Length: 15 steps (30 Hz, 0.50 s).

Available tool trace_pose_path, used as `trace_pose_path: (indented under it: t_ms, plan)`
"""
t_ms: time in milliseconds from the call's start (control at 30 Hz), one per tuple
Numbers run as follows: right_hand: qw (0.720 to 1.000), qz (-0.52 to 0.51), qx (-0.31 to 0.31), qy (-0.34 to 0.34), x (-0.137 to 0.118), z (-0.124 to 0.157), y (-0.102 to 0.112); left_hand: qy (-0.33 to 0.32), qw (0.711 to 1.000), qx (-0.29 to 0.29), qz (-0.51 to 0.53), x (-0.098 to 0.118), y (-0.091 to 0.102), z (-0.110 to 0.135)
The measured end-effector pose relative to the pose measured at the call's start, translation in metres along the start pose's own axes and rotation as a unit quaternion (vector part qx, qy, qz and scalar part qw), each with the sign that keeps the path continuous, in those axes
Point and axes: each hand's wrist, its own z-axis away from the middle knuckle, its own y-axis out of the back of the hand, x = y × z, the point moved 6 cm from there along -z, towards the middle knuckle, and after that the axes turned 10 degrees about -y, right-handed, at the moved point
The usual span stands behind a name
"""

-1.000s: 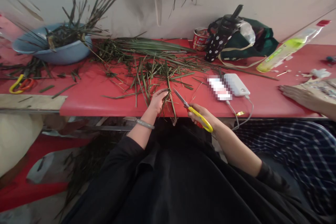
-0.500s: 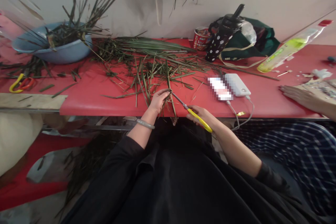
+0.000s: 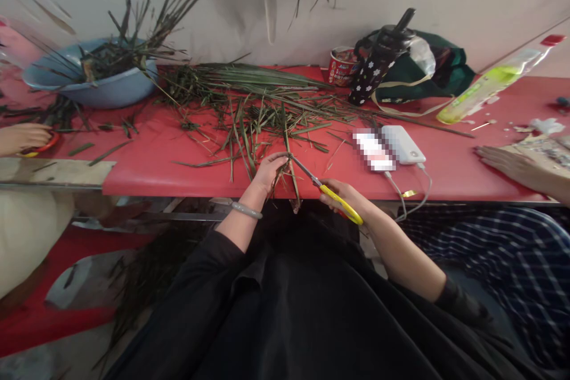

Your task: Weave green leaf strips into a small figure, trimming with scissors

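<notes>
My left hand (image 3: 268,171) is closed around a small bunch of green leaf strips (image 3: 284,177) at the near edge of the red table (image 3: 151,160). My right hand (image 3: 345,197) grips yellow-handled scissors (image 3: 327,191), whose blades point up-left and touch the bunch just by my left fingers. A silver bangle sits on my left wrist. Many more long green leaves (image 3: 258,101) lie spread over the table behind my hands.
A blue basin (image 3: 95,86) of dark stems stands at the back left. A phone (image 3: 373,150) and white power bank (image 3: 403,143) lie to the right. A dark bottle (image 3: 378,62), green bag (image 3: 427,74), red cup (image 3: 339,65). Another person's hand (image 3: 505,163) rests right; one more person's hand (image 3: 20,136) at left.
The scissors' blades moved left onto the bunch in my left hand. Another person's hand came in at the left edge, over the orange-and-yellow scissors lying there.
</notes>
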Motion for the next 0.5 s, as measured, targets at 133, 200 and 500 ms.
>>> trace_pose_path:
  t_ms: [133,200,500]
  plan:
    - [1.0,-0.009,-0.024,0.004,0.0001,0.001,-0.003,0.009,1.0,-0.001,0.016,-0.0025,0.0012,-0.0008]
    - [1.0,-0.011,-0.025,0.003,-0.0001,0.0012,-0.0032,0.009,1.0,-0.002,0.023,-0.0034,0.0015,-0.001]
    - [0.997,-0.047,-0.063,0.008,0.0001,0.0033,-0.005,0.035,0.998,-0.041,0.014,-0.0036,-0.005,0.003]
